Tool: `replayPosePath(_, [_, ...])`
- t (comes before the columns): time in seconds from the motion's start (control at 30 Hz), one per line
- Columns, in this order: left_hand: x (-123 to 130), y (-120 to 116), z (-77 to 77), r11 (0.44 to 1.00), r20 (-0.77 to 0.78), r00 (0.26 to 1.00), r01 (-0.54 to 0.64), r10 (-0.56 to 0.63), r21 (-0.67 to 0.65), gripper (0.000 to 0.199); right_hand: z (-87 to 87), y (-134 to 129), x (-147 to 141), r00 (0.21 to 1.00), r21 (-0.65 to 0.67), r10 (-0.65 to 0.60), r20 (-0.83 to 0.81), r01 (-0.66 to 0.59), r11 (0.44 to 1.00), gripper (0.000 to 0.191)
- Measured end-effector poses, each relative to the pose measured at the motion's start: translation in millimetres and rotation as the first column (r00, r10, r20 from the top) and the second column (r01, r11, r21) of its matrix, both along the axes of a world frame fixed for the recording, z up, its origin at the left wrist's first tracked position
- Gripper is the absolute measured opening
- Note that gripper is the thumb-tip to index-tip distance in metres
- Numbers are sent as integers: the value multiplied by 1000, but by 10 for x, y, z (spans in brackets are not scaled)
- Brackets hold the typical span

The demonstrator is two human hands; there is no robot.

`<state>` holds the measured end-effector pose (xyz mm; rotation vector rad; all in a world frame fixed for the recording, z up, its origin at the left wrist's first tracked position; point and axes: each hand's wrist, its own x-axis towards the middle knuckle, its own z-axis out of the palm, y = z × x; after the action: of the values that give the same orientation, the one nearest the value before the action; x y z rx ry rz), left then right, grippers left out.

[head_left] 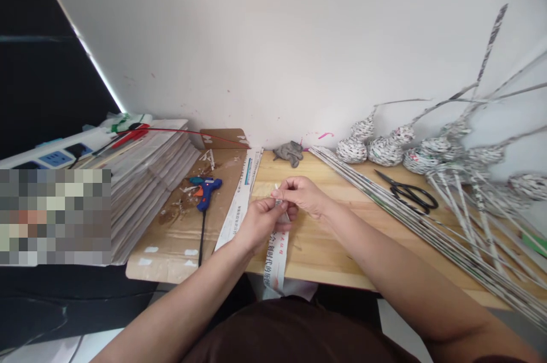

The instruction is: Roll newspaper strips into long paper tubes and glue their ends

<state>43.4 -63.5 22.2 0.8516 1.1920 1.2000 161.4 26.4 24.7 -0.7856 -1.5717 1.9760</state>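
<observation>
Both hands meet above the middle of the wooden table. My left hand [261, 221] is closed on a printed paper strip [274, 263], which hangs down over the table's front edge. My right hand [296, 195] pinches the top end of the same strip, where a small white tip sticks out between the fingers. Part of the strip is hidden by the fingers. Another printed strip [234, 217] lies flat to the left of my left hand.
At left, a blue glue gun [208, 193] lies on cardboard [171, 243] beside stacked paper [149, 180]. A grey cloth [289, 153] is near the wall. Rolled paper sticks [393, 209], black scissors [408, 193] and woven paper shapes [384, 149] are at right.
</observation>
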Motion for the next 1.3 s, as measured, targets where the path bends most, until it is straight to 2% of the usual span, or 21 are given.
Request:
replayPosePath(0.17, [-5,-11,-4,999,31,999,14,-13,-30,29,71,9,37,994,38,105,-14,-105,994,29])
replayPosePath(0.33, [23,-20,-40,1000,14,1000,6,-6,-3,31,60,8,31,999,19,39,15,-39,999,31])
replayPosePath(0.57, [36,-19,-19,1000,27,1000,16,-15,-15,29,58,-24,13,999,-2,35,34,-35,999,35])
replayPosePath(0.77, [5,-12,-30,998,34,999,42,-41,-40,30,83,26,58,993,84,119,-2,-119,989,30])
replayPosePath(0.93, [51,-43,-83,996,55,998,-2,7,-89,30,41,30,33,998,60,57,13,-57,997,30])
replayPosePath(1.13, [66,-95,-78,996,43,998,38,-35,-78,34,5,9,-3,1000,97,-27,11,26,995,33])
replayPosePath(1.3, [42,-81,-103,996,42,998,45,-42,-76,35,37,42,57,988,100,153,11,-153,983,28])
